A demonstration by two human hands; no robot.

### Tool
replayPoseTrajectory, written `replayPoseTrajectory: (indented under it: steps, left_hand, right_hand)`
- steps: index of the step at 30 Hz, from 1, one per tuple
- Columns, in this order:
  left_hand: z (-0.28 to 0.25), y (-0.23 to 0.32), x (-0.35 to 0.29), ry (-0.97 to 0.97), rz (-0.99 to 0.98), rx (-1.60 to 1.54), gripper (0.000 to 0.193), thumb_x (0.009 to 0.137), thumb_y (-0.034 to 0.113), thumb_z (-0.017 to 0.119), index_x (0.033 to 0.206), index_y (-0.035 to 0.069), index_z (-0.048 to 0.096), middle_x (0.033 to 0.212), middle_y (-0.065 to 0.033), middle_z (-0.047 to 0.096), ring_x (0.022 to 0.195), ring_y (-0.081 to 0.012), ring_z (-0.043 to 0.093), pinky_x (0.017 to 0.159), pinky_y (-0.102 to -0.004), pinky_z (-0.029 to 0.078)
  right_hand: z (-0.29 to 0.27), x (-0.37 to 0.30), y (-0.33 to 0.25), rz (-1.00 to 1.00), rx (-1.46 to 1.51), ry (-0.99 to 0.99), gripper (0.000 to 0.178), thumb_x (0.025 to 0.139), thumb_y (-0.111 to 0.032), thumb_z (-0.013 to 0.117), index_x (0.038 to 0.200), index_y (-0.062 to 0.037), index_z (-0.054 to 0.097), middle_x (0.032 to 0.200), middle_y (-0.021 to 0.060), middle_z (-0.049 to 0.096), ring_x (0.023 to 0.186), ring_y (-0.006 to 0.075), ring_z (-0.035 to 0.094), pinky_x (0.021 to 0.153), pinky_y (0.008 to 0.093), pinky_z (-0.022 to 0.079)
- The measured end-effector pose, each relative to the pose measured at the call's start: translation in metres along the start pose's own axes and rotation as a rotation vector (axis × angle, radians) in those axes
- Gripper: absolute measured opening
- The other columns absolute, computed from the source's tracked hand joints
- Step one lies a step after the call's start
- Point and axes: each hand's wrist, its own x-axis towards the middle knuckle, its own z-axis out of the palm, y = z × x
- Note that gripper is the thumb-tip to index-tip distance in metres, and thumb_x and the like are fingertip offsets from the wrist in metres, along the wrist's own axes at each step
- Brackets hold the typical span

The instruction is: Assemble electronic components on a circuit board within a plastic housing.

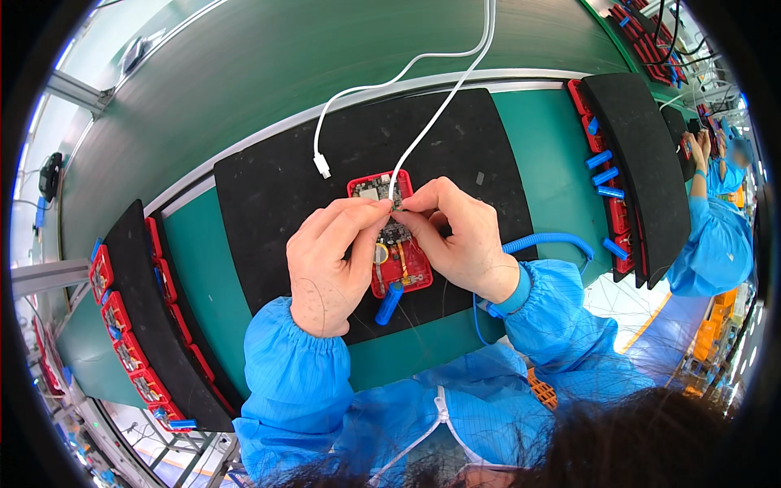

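A red plastic housing (418, 275) with a circuit board (395, 233) inside lies on the black mat (277, 187) before me. A blue cylinder (389, 304), which looks like a battery cell, sticks out at its near end. My left hand (329, 256) and my right hand (460, 236) meet over the board, fingertips pinched together. Between them comes the end of a white cable (412, 146); its tip is hidden by the fingers. Which fingers grip the cable is hard to see, but both hands are closed at it. A second white cable with a plug (323, 167) lies on the mat, untouched.
At left and right stand black-topped racks (154, 317) (630, 179) with red housings (130, 354) and blue cylinders (604, 176). A blue coiled cord (549, 238) runs from my right wristband (514, 294). A co-worker in a blue sleeve (708, 244) works at far right.
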Motion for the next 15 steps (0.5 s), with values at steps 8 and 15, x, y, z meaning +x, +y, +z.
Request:
replayPoseTrajectory:
  steps: [8,15]
  left_hand:
    - [0.0013,-0.0004,-0.0005,-0.006,-0.003,0.011,0.012,0.079,-0.001,0.069,0.089,0.004,0.069,0.086,-0.0092,0.068,0.070,-0.0237,0.064,0.063,-0.0310,0.050]
    - [-0.0011,0.0002,-0.0003,-0.009,-0.006,0.006,0.012,0.079,-0.002,0.069,0.090,0.004,0.069,0.085,-0.0095,0.068,0.071,-0.0237,0.065,0.063,-0.0309,0.051]
  right_hand:
    - [0.0008,-0.0009,0.0025,0.002,0.013,0.008,0.012,0.084,-0.001,0.066,0.089,-0.0025,0.056,0.077,0.0123,0.062,0.067,0.0261,0.065,0.056,0.0321,0.051]
    - [0.0003,0.0000,0.0008,-0.049,-0.018,-0.011,0.011,0.084,0.000,0.066,0.088,-0.0025,0.056,0.078,0.0119,0.061,0.068,0.0287,0.064,0.058,0.0334,0.051]
